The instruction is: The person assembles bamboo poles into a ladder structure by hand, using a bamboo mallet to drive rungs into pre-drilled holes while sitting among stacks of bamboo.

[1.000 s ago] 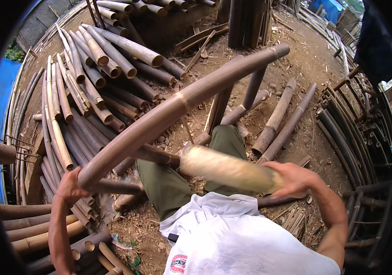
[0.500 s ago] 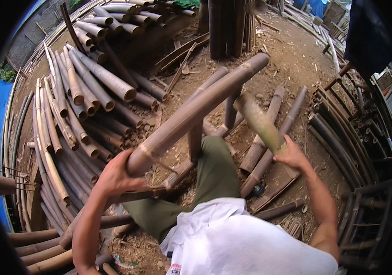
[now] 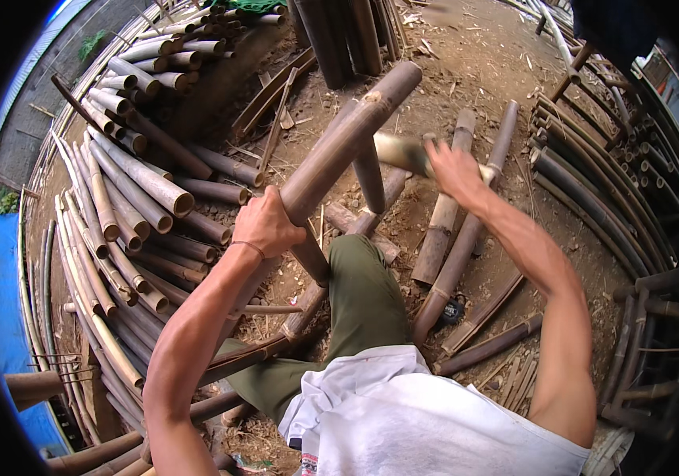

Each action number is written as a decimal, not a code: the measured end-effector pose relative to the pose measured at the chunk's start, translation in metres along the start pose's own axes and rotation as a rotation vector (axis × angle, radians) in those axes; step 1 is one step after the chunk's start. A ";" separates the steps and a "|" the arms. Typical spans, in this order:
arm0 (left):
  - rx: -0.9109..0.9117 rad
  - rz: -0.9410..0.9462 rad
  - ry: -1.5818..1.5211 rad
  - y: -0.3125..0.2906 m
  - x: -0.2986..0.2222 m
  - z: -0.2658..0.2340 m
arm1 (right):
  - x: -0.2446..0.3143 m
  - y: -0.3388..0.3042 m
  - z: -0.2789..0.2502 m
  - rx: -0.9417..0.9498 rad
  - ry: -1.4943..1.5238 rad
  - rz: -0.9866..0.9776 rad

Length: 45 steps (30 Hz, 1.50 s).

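My left hand (image 3: 264,224) is wrapped round the near end of a thick brown bamboo pole (image 3: 347,143), which slants up and away to the right. Upright bamboo legs (image 3: 370,176) stand beneath the pole as part of one frame. In my right hand (image 3: 457,168) is a short, pale green bamboo piece (image 3: 403,152), smeared by motion. Its far end points left, close beside the raised pole; whether the two touch is hard to see. My knee in green trousers (image 3: 359,293) is next to the frame's lower bar (image 3: 305,312).
Cut bamboo poles (image 3: 137,190) are heaped on the left, with split lengths (image 3: 585,174) stacked at right. Loose poles (image 3: 466,238) lie on the dirt ahead, near a small black round object (image 3: 452,310). Standing bamboo posts (image 3: 331,40) rise at the back.
My right hand has swung forward and left, bringing the short bamboo piece toward the raised pole. My left hand has shifted forward and now closes over the pole's end. The view has turned slightly.
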<state>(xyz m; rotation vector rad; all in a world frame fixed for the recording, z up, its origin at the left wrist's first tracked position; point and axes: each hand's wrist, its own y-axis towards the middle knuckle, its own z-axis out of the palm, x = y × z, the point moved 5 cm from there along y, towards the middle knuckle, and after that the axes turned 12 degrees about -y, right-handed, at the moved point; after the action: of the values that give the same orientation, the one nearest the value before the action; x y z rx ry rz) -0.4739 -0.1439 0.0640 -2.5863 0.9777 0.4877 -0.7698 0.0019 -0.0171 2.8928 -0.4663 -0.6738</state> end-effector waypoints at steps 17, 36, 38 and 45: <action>-0.018 0.042 0.000 -0.010 -0.010 0.001 | 0.002 0.004 0.015 0.120 -0.012 0.069; -0.021 0.067 -0.038 -0.010 -0.002 -0.009 | -0.008 0.005 -0.015 0.073 -0.147 0.032; -0.018 0.072 -0.019 -0.013 0.004 -0.008 | -0.007 0.002 -0.022 0.072 -0.001 0.130; -0.040 0.109 -0.051 -0.007 0.000 -0.012 | -0.011 0.002 -0.019 0.077 -0.107 0.092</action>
<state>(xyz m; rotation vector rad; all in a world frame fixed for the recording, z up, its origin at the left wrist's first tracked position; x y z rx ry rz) -0.4664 -0.1437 0.0764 -2.5514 1.1070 0.6046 -0.7714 0.0052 0.0050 2.8948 -0.6482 -0.8155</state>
